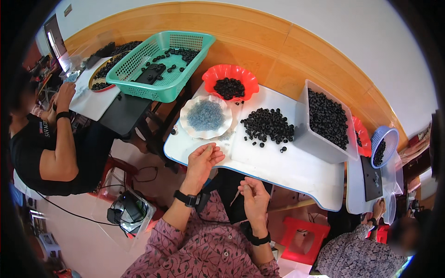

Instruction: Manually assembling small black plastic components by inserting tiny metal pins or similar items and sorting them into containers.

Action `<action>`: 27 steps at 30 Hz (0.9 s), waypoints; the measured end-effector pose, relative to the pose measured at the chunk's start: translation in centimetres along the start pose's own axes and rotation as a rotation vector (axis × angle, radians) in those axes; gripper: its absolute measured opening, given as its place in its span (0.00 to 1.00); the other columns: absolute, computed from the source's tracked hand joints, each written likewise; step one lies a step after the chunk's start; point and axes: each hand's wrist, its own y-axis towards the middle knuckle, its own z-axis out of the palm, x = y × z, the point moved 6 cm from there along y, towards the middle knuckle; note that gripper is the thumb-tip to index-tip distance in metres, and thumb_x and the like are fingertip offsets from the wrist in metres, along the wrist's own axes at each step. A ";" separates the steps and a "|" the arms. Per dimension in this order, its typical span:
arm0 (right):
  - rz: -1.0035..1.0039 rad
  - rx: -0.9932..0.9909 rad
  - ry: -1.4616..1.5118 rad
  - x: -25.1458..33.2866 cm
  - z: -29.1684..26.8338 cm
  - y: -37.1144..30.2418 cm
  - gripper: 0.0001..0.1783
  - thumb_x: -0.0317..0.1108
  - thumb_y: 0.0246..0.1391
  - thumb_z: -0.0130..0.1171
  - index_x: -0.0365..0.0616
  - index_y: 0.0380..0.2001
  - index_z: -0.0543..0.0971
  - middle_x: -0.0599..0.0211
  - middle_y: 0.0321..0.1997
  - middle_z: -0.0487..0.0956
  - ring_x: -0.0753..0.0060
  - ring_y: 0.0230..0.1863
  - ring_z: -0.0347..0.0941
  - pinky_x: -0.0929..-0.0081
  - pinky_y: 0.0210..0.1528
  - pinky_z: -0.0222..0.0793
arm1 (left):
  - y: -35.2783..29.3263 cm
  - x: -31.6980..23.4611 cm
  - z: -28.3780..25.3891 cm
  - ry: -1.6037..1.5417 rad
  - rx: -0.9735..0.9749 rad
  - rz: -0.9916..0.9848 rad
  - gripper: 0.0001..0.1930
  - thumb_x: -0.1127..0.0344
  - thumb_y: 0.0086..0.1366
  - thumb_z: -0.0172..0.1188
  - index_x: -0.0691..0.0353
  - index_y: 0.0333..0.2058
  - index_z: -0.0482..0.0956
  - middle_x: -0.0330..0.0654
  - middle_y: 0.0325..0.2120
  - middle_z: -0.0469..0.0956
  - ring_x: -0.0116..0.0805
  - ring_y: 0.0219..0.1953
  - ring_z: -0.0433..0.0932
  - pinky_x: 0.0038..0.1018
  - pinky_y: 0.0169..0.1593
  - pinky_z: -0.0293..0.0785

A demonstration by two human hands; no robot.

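- Right hand pinched a thin tool, long axis slanting down-left.
- Left hand hovered at the bench edge, fingertips pinched together; contents too small to tell.

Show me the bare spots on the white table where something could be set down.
The table is bare along its near edge, below the loose pile of black rings and in front of the white bin. The back is crowded: white dish, red bowl. The left hand covers the near-left corner.
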 end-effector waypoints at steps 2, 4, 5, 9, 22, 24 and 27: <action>0.003 0.016 -0.022 -0.1 0.2 0.0 0.11 0.22 0.60 0.53 0.32 0.45 0.75 0.58 0.39 0.81 0.74 0.36 0.79 0.80 0.40 0.75 | 0.1 0.0 -0.3 -0.009 0.011 -0.007 0.10 0.71 0.68 0.54 0.71 0.45 0.75 0.47 0.38 0.78 0.36 0.38 0.80 0.35 0.47 0.79; 0.006 0.024 -0.048 -0.3 0.1 0.2 0.11 0.23 0.60 0.53 0.32 0.45 0.75 0.57 0.39 0.81 0.74 0.36 0.79 0.80 0.40 0.74 | 0.1 0.1 -0.6 -0.010 0.006 -0.011 0.10 0.71 0.68 0.54 0.71 0.45 0.75 0.48 0.38 0.78 0.36 0.38 0.79 0.35 0.47 0.79; 0.003 0.026 -0.046 -0.3 0.3 0.3 0.11 0.23 0.59 0.53 0.32 0.45 0.75 0.57 0.39 0.81 0.74 0.36 0.79 0.80 0.40 0.74 | -0.1 0.0 -0.6 -0.009 0.006 -0.003 0.10 0.71 0.69 0.54 0.70 0.45 0.75 0.47 0.38 0.78 0.36 0.38 0.79 0.35 0.47 0.79; -0.017 0.048 -0.044 -0.2 1.0 0.6 0.11 0.22 0.58 0.53 0.32 0.44 0.76 0.57 0.38 0.81 0.73 0.36 0.79 0.79 0.40 0.75 | -0.3 0.1 -0.6 -0.027 0.013 0.024 0.11 0.71 0.69 0.53 0.70 0.48 0.73 0.47 0.37 0.77 0.36 0.36 0.79 0.36 0.46 0.79; -0.075 0.100 -0.101 -0.5 1.3 0.7 0.11 0.25 0.59 0.54 0.32 0.44 0.77 0.60 0.37 0.81 0.75 0.34 0.79 0.81 0.36 0.74 | 0.1 0.2 -1.1 -0.035 -0.001 0.066 0.26 0.75 0.69 0.48 0.66 0.63 0.53 0.51 0.37 0.76 0.38 0.35 0.79 0.40 0.46 0.80; -0.074 0.110 -0.103 -0.7 1.3 0.8 0.11 0.25 0.59 0.55 0.32 0.43 0.77 0.60 0.37 0.81 0.75 0.33 0.79 0.81 0.36 0.74 | -0.1 0.1 -0.9 -0.035 -0.028 0.074 0.26 0.75 0.69 0.48 0.65 0.63 0.54 0.50 0.37 0.76 0.38 0.35 0.79 0.40 0.45 0.81; -0.066 0.117 -0.127 -1.0 1.2 0.9 0.11 0.25 0.59 0.55 0.33 0.43 0.77 0.61 0.36 0.81 0.75 0.33 0.79 0.81 0.35 0.74 | -0.9 -0.3 -1.3 0.068 -0.136 0.111 0.21 0.75 0.68 0.50 0.65 0.59 0.63 0.49 0.36 0.76 0.36 0.35 0.80 0.36 0.45 0.80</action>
